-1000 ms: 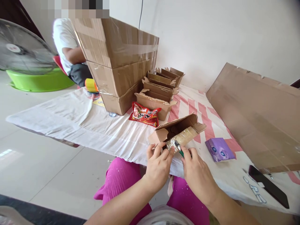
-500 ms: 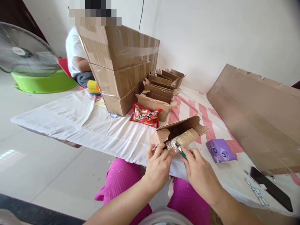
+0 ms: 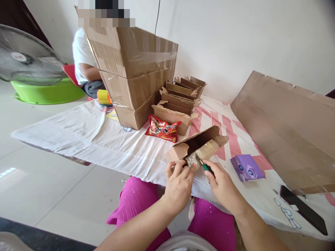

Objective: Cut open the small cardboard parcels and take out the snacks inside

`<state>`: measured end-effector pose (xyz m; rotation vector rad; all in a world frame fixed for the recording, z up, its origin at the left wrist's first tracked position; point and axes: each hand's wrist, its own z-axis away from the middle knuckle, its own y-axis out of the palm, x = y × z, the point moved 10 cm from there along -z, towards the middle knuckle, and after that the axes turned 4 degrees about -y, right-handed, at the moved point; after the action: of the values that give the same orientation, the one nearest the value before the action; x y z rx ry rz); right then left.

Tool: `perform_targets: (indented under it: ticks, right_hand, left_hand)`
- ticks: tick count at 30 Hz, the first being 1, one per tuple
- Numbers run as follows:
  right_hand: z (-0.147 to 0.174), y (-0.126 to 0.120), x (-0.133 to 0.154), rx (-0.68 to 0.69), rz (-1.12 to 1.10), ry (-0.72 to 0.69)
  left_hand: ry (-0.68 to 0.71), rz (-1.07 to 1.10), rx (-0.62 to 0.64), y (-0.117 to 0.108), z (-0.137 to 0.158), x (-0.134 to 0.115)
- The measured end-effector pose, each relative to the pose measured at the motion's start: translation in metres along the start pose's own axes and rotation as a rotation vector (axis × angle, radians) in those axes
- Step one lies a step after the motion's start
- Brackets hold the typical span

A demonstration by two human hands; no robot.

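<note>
An open cardboard box lies tilted at the table's front edge, its taped side facing up toward me. Clear, wrinkled packing tape covers part of that side. My left hand grips the box at its near left, the fingers curled over the taped cardboard. In my right hand is a utility knife with a green handle, closed between thumb and fingers. The blade tip touches the taped side, just right of my left fingertips. Behind the box lies a red food packet.
Several open cardboard boxes stand in a row beside a tall stack of taped cartons. A purple tissue pack and a phone lie to the right, before a large cardboard sheet. Another person sits behind the stack.
The knife has been drawn back slightly to the right, showing more of its green handle. The box has tipped and shifted a little to the left under my left hand.
</note>
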<state>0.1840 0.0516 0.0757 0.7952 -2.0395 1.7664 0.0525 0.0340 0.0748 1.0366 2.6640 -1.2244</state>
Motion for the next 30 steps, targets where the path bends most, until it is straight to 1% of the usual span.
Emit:
perform_targets:
  ticks: [3, 4, 5, 6, 7, 10, 12, 13, 15, 18, 22, 24, 27, 29, 30]
  right_hand:
    - [0.001, 0.011, -0.023, 0.141, -0.261, 0.175]
    - [0.003, 0.014, -0.026, 0.178, -0.312, 0.21]
    - [0.004, 0.013, -0.026, 0.191, -0.319, 0.209]
    - [0.004, 0.01, -0.022, 0.179, -0.273, 0.172]
    - [0.003, 0.005, -0.016, 0.148, -0.182, 0.113]
    - [0.004, -0.005, 0.011, 0.063, 0.196, -0.049]
    - [0.005, -0.003, 0.021, 0.061, 0.37, -0.075]
    - [0.004, -0.001, 0.024, 0.069, 0.412, -0.073]
    - [0.003, 0.002, 0.024, 0.078, 0.421, -0.061]
    - [0.0, 0.003, 0.018, 0.067, 0.315, -0.046]
    - [-0.005, -0.001, 0.009, 0.025, 0.095, -0.042]
    - [-0.007, 0.002, -0.001, 0.063, -0.041, 0.031]
    - [-0.008, 0.011, -0.021, 0.131, -0.269, 0.189]
    - [-0.009, 0.01, -0.033, 0.11, -0.367, 0.247]
    - [-0.01, 0.007, -0.038, 0.079, -0.378, 0.25]
  left_hand:
    - [-0.003, -0.012, 0.0, 0.0, 0.001, 0.0]
    - [-0.002, -0.013, -0.005, -0.001, 0.001, 0.0]
    - [-0.001, -0.012, -0.008, -0.002, 0.002, 0.0]
    - [0.002, -0.01, -0.01, -0.002, 0.002, -0.001]
    - [0.006, -0.007, -0.008, -0.002, 0.002, -0.001]
    - [0.018, -0.001, 0.001, -0.002, 0.003, -0.003]
    - [0.023, -0.002, -0.003, -0.002, 0.003, -0.004]
    - [0.026, -0.002, -0.006, -0.002, 0.004, -0.005]
    - [0.031, -0.002, -0.009, -0.002, 0.004, -0.007]
    - [0.023, 0.0, -0.008, -0.002, 0.005, -0.007]
    - [0.013, -0.005, -0.006, -0.003, 0.004, -0.006]
    - [0.011, -0.007, -0.008, -0.003, 0.005, -0.006]
    - [0.019, -0.017, -0.003, -0.002, 0.006, -0.008]
    - [0.02, -0.026, 0.001, -0.002, 0.006, -0.007]
    - [0.014, -0.027, -0.002, -0.002, 0.006, -0.006]
